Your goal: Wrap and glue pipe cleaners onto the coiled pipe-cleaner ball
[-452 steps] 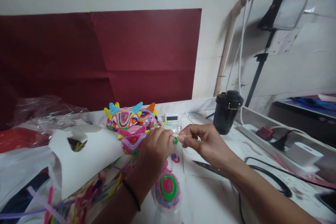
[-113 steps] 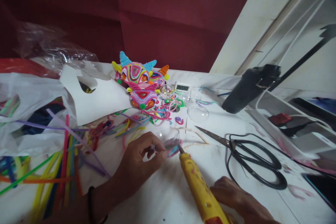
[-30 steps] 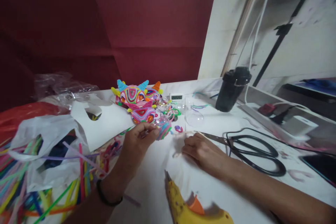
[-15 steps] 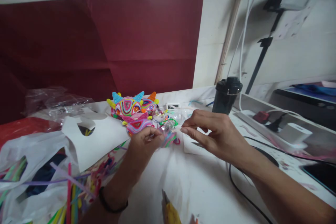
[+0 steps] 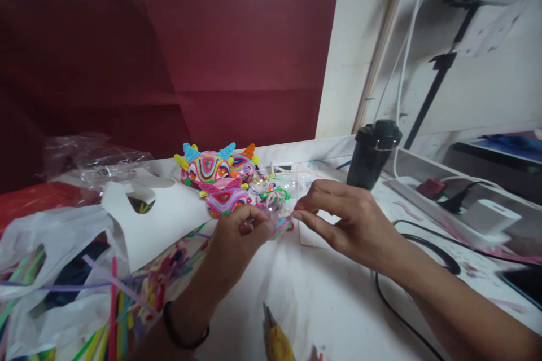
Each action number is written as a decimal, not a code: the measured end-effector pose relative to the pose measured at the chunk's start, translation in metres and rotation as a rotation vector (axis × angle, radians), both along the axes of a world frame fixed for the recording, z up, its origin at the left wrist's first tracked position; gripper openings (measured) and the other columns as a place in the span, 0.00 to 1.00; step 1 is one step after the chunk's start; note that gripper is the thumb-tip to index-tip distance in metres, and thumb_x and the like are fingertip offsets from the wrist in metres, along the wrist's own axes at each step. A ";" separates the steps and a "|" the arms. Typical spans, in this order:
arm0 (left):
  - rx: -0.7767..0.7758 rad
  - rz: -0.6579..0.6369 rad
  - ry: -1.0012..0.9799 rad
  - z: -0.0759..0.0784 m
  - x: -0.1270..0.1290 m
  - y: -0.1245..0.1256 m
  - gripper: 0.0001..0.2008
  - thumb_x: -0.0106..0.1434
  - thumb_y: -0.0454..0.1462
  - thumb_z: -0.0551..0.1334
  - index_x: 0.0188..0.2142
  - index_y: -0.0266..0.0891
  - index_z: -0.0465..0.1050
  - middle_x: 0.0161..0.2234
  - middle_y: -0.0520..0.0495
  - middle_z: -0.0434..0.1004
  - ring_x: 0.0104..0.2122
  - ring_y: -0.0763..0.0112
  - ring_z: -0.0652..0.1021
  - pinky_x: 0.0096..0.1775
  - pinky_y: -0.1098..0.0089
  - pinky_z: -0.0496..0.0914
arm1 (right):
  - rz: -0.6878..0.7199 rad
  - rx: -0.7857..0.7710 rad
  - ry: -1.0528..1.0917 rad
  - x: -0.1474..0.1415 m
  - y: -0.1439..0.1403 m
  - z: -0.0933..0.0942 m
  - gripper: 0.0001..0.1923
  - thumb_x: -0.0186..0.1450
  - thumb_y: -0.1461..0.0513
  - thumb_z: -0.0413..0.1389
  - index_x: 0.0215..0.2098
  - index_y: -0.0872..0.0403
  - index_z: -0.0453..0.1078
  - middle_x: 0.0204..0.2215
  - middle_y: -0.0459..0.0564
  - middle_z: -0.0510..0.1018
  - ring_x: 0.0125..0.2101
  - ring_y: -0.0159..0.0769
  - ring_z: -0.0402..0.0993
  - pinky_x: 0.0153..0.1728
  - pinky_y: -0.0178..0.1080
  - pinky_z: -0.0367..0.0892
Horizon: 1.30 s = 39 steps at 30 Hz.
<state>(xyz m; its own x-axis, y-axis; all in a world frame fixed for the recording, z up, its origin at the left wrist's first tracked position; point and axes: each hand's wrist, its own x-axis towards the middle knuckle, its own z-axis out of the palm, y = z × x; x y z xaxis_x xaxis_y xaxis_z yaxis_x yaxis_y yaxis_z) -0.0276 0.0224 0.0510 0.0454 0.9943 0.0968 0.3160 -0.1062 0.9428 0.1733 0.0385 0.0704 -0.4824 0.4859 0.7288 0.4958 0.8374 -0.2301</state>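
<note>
My left hand grips a clear plastic half-ball wrapped with coloured pipe cleaner, held just above the white table. My right hand pinches a thin pale pipe cleaner whose end meets that half-ball; the strand arcs up and away toward the back. Both hands are close together at the middle of the view. Behind them sit the finished colourful pipe-cleaner figures with blue, yellow and orange horns.
A yellow glue gun lies at the bottom edge, nozzle pointing away. Loose pipe cleaners and white plastic bags fill the left. A black cup, a black cable and a power strip are at the right.
My right hand left the table, rose and pinched the pale strand at the half-ball. The glue gun, held 3.8 s ago, now lies on the table. The view tilted up.
</note>
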 end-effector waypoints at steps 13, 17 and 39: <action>-0.016 0.019 0.091 0.005 0.001 -0.004 0.10 0.53 0.43 0.61 0.25 0.39 0.67 0.19 0.57 0.57 0.21 0.76 0.58 0.23 0.73 0.52 | 0.005 -0.011 -0.027 -0.001 0.002 -0.004 0.08 0.66 0.63 0.54 0.32 0.57 0.74 0.24 0.50 0.72 0.27 0.35 0.69 0.28 0.35 0.61; 0.004 0.008 0.100 0.003 0.001 -0.003 0.09 0.54 0.42 0.60 0.25 0.39 0.67 0.19 0.57 0.57 0.21 0.76 0.59 0.23 0.73 0.52 | 0.002 -0.012 -0.043 -0.001 0.002 -0.005 0.09 0.67 0.63 0.53 0.32 0.56 0.74 0.24 0.49 0.72 0.27 0.35 0.68 0.28 0.35 0.61; 0.032 0.034 0.098 -0.003 0.003 -0.002 0.12 0.54 0.44 0.61 0.22 0.40 0.64 0.19 0.56 0.58 0.21 0.75 0.59 0.24 0.73 0.53 | -0.018 0.064 -0.143 -0.002 0.004 -0.009 0.11 0.66 0.67 0.52 0.30 0.55 0.75 0.24 0.48 0.71 0.27 0.34 0.65 0.28 0.35 0.58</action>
